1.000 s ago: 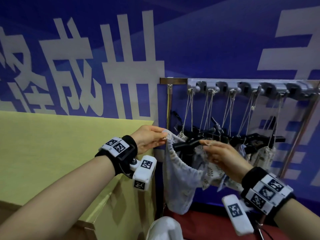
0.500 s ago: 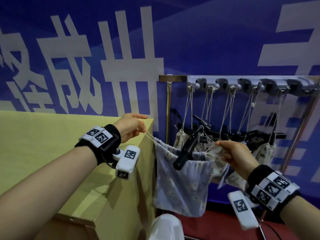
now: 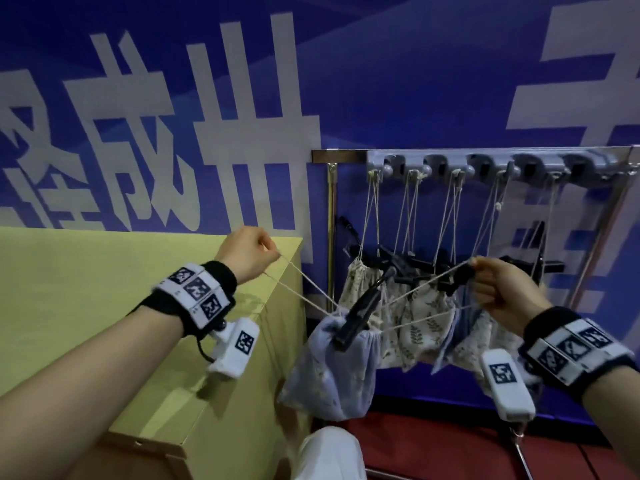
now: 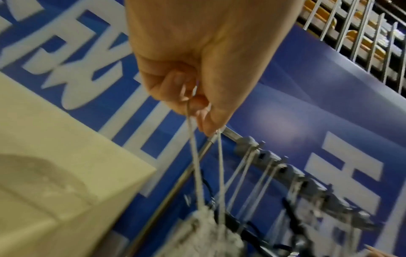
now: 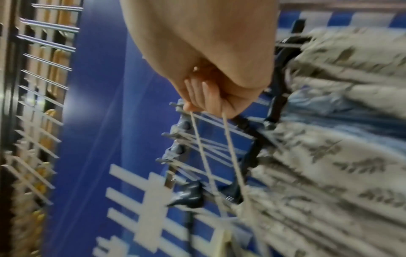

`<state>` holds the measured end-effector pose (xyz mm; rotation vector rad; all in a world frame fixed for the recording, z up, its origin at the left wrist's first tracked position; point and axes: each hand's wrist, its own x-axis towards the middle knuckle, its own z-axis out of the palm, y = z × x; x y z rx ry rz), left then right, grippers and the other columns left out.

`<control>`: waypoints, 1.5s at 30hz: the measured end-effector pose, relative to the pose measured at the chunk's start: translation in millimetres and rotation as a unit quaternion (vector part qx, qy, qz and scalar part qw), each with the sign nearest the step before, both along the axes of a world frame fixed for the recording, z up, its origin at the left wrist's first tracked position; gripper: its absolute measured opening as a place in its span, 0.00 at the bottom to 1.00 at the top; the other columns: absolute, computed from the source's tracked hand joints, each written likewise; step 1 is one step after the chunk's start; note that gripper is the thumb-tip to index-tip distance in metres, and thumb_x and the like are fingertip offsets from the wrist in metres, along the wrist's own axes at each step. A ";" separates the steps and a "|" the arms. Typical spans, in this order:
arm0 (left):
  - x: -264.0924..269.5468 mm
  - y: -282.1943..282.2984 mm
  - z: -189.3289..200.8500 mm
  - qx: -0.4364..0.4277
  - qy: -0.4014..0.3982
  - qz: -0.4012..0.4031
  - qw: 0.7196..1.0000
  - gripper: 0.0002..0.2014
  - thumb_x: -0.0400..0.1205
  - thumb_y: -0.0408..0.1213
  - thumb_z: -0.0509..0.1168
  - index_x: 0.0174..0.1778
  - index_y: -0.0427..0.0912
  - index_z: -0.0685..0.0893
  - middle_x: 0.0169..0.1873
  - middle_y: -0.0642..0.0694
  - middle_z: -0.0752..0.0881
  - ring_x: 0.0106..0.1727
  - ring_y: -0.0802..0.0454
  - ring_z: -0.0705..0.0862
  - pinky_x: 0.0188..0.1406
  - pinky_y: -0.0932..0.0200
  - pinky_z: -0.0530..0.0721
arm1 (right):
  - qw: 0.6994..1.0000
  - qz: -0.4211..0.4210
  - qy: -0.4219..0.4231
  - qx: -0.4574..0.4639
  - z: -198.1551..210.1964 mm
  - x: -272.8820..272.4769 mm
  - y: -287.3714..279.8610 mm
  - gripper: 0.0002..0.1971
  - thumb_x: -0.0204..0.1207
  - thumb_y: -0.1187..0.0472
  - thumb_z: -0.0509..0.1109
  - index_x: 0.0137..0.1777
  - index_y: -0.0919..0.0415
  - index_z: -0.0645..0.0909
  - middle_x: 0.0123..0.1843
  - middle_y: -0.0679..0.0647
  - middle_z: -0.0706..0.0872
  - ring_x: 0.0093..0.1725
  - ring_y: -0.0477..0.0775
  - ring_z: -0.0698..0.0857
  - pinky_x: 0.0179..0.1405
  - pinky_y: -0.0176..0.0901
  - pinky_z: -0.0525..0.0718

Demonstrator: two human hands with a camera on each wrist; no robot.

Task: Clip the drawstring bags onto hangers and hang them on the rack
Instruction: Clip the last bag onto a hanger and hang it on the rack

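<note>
A pale blue drawstring bag (image 3: 334,372) hangs between my hands with its mouth gathered tight, and a black clip hanger (image 3: 363,306) sticks up out of the mouth. My left hand (image 3: 254,252) pinches the left drawstring loop (image 4: 206,167) and holds it out to the upper left. My right hand (image 3: 498,289) pinches the right drawstring loop (image 5: 219,156) and holds it out to the right. Behind them the grey hook rack (image 3: 485,166) carries several leaf-print bags (image 3: 415,317) by their strings.
A yellow box (image 3: 104,289) stands at the left, its corner close under my left hand. A metal post (image 3: 331,230) holds up the rack's left end. A blue banner wall (image 3: 415,81) lies behind, with red floor (image 3: 433,445) and my white trouser knee (image 3: 329,452) below.
My hands have moved apart, each pulling a drawstring loop outward. The bag's mouth, open a second ago, has drawn tight around the black hanger, and the bag hangs lower.
</note>
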<state>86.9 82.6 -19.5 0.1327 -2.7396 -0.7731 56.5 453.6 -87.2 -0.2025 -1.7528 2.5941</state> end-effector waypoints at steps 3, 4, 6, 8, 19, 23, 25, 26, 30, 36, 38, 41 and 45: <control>3.4 44.2 -1.6 0.110 -0.111 -0.079 0.985 0.12 0.80 0.40 0.64 0.33 0.38 0.81 0.26 0.46 0.77 0.27 0.51 0.73 0.26 0.63 0.70 | 0.997 0.081 0.013 -0.014 26.4 21.7 -36.6 0.13 0.86 0.56 0.58 0.44 0.61 0.78 0.28 0.50 0.75 0.20 0.43 0.69 0.15 0.30 0.69; 5.4 61.0 -0.1 0.198 -0.139 -0.097 0.966 0.11 0.81 0.38 0.61 0.32 0.40 0.78 0.23 0.47 0.74 0.23 0.52 0.69 0.22 0.65 0.67 | 0.994 0.108 0.021 -0.007 34.6 30.4 -48.8 0.11 0.86 0.58 0.60 0.50 0.64 0.81 0.35 0.54 0.80 0.25 0.44 0.75 0.20 0.30 0.76; 8.6 93.3 3.8 0.345 -0.160 -0.131 0.916 0.11 0.82 0.36 0.60 0.33 0.42 0.77 0.17 0.51 0.71 0.20 0.54 0.70 0.19 0.68 0.69 | 0.986 0.159 0.048 0.027 44.7 44.5 -69.0 0.11 0.84 0.62 0.63 0.60 0.65 0.82 0.49 0.60 0.88 0.39 0.49 0.87 0.36 0.34 0.86; 12.2 119.9 9.6 0.441 -0.162 -0.172 0.866 0.08 0.83 0.34 0.60 0.38 0.39 0.81 0.18 0.51 0.73 0.22 0.55 0.75 0.26 0.65 0.78 | 0.974 0.198 0.079 0.075 47.5 54.3 -80.4 0.13 0.81 0.68 0.66 0.64 0.61 0.83 0.54 0.59 0.89 0.49 0.51 0.89 0.44 0.39 0.87; 20.5 209.7 25.4 0.473 -0.199 -0.293 0.806 0.11 0.81 0.41 0.64 0.57 0.43 0.85 0.43 0.47 0.83 0.46 0.51 0.81 0.59 0.49 0.84 | 0.969 0.103 0.083 0.207 76.5 76.9 -16.2 0.11 0.80 0.65 0.66 0.58 0.67 0.86 0.58 0.67 0.88 0.55 0.58 0.86 0.58 0.50 0.80; 21.4 232.3 36.1 0.398 -0.132 -0.318 0.850 0.13 0.80 0.43 0.65 0.58 0.49 0.86 0.48 0.51 0.86 0.59 0.50 0.81 0.62 0.49 0.76 | 0.973 0.071 0.130 0.179 90.3 82.2 5.8 0.09 0.77 0.65 0.69 0.54 0.63 0.88 0.48 0.60 0.90 0.47 0.51 0.86 0.52 0.42 0.78; 16.6 237.8 42.1 0.408 -0.064 -0.285 0.865 0.12 0.81 0.40 0.64 0.58 0.44 0.86 0.46 0.49 0.83 0.51 0.52 0.79 0.52 0.55 0.76 | 0.981 0.016 0.148 0.120 100.3 83.3 15.4 0.11 0.79 0.68 0.66 0.57 0.60 0.86 0.45 0.51 0.91 0.47 0.47 0.87 0.52 0.40 0.80; 12.7 238.3 42.8 0.417 -0.043 -0.268 0.867 0.12 0.81 0.39 0.63 0.58 0.42 0.86 0.44 0.49 0.81 0.46 0.53 0.78 0.47 0.58 0.76 | 0.984 -0.010 0.159 0.084 107.0 84.1 21.5 0.13 0.81 0.69 0.63 0.60 0.59 0.84 0.48 0.50 0.91 0.50 0.48 0.88 0.55 0.41 0.82; 3.1 234.5 33.0 0.433 -0.048 -0.232 0.869 0.11 0.82 0.38 0.61 0.56 0.41 0.85 0.40 0.51 0.78 0.44 0.53 0.75 0.47 0.57 0.74 | 0.970 -0.084 0.227 -0.024 141.0 86.2 51.8 0.25 0.82 0.78 0.49 0.68 0.58 0.79 0.62 0.55 0.86 0.59 0.54 0.88 0.57 0.45 0.88; -6.4 222.2 8.6 0.382 -0.072 -0.227 0.893 0.12 0.83 0.36 0.59 0.56 0.45 0.86 0.48 0.50 0.82 0.51 0.53 0.77 0.50 0.56 0.75 | 0.941 -0.237 0.217 0.102 152.5 45.4 98.9 0.14 0.78 0.75 0.66 0.62 0.69 0.84 0.51 0.62 0.90 0.39 0.50 0.92 0.32 0.36 0.88; -9.4 216.4 -0.5 0.359 -0.080 -0.223 0.903 0.12 0.83 0.35 0.58 0.55 0.45 0.87 0.51 0.49 0.83 0.50 0.55 0.78 0.50 0.57 0.77 | 0.934 -0.268 0.195 0.136 141.3 33.1 114.7 0.13 0.76 0.71 0.71 0.60 0.69 0.85 0.48 0.60 0.91 0.35 0.47 0.91 0.31 0.34 0.87; -19.6 211.3 -12.2 0.339 -0.086 -0.210 0.913 0.12 0.83 0.33 0.58 0.55 0.43 0.87 0.50 0.48 0.84 0.48 0.56 0.79 0.44 0.61 0.77 | 0.927 -0.291 0.189 0.140 123.4 15.9 132.8 0.13 0.76 0.66 0.73 0.60 0.68 0.86 0.48 0.59 0.91 0.40 0.49 0.92 0.34 0.35 0.88; -39.4 218.3 -19.5 0.352 -0.086 -0.181 0.914 0.12 0.83 0.33 0.58 0.53 0.44 0.87 0.48 0.47 0.85 0.45 0.54 0.78 0.42 0.60 0.77 | 0.924 -0.306 0.168 0.152 116.1 -16.2 148.0 0.14 0.74 0.62 0.75 0.58 0.65 0.88 0.50 0.58 0.91 0.46 0.52 0.92 0.39 0.39 0.88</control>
